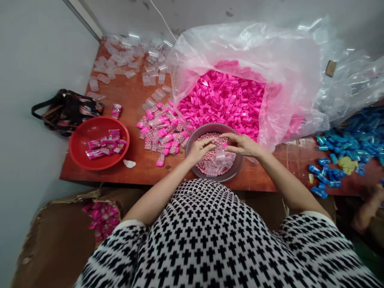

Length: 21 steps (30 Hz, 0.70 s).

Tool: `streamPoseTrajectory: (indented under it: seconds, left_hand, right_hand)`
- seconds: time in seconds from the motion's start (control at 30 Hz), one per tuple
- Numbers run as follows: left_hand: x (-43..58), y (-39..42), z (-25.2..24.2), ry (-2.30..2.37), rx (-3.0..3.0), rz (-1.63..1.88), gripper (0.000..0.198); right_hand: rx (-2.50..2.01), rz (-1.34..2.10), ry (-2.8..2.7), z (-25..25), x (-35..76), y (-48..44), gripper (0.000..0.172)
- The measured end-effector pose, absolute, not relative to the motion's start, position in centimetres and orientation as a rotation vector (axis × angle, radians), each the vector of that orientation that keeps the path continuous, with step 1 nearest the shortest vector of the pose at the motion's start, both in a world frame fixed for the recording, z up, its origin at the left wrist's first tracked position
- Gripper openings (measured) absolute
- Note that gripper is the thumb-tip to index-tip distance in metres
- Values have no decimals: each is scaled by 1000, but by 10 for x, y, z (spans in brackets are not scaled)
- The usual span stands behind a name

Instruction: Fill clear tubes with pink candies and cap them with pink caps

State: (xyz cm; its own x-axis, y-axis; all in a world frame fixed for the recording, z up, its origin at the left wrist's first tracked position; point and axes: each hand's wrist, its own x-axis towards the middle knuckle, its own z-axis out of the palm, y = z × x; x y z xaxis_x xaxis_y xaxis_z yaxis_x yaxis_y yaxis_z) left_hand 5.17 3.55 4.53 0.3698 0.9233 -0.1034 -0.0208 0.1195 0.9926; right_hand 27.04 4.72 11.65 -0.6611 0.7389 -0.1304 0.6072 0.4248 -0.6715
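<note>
Two hands, the left hand [199, 151] and the right hand [242, 145], are at work over a grey bowl [239, 165] at the near edge of the tabletop [264, 174]. The left hand is partly closed, its thumb and fingertips about a clear container [216, 141] with pink beads showing through its wall. The right hand has its thumb and fingers drawn together on a pink cap [225, 147], close beside that container; whether the two pieces touch cannot be told. Loose beads [204, 165] cover the floor of the bowl, with several clear containers lying on them. Just left of the bowl is a heap of capped containers [165, 138], filled with beads and lying at various angles. Beyond the bowl, an open plastic bag [295, 68] spills a large mass of pink caps [226, 96]. Uncapped clear tubs [123, 58] are scattered at the far left of the tabletop. Further left, a red basin [80, 145] contains pink packets [108, 147]; one more packet [116, 111] lies behind it, near a dark patterned handbag [81, 108]. A white scrap [129, 163] lies right of the basin. At the right end are blue pieces [333, 176], with a yellow lump [348, 165] among them. Below the left side, a carton [51, 248] holds pink goods [103, 218]. At the right edge, another person's forearm [367, 210] is partly visible and blurred.
</note>
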Motion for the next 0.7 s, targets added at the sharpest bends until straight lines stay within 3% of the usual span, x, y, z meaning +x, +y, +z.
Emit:
streamPoseTrajectory:
  seconds: [0.17,0.3,0.6,0.7]
  left_hand:
    - [35,39,61,961,1694,874,31]
    - [24,37,55,1063,1619,884,31]
    - [27,37,43,1005,1292,889,40]
    - [27,36,46,981,1309,893,37]
  right_hand:
    - [-1245,697,-2750,106,246,44,49]
    - [-1316,520,-2840,93,251,37,37]
    - [-1271,766,-2593,98,236,37,49]
    - [-1287,721,-2621,91,235,36,45]
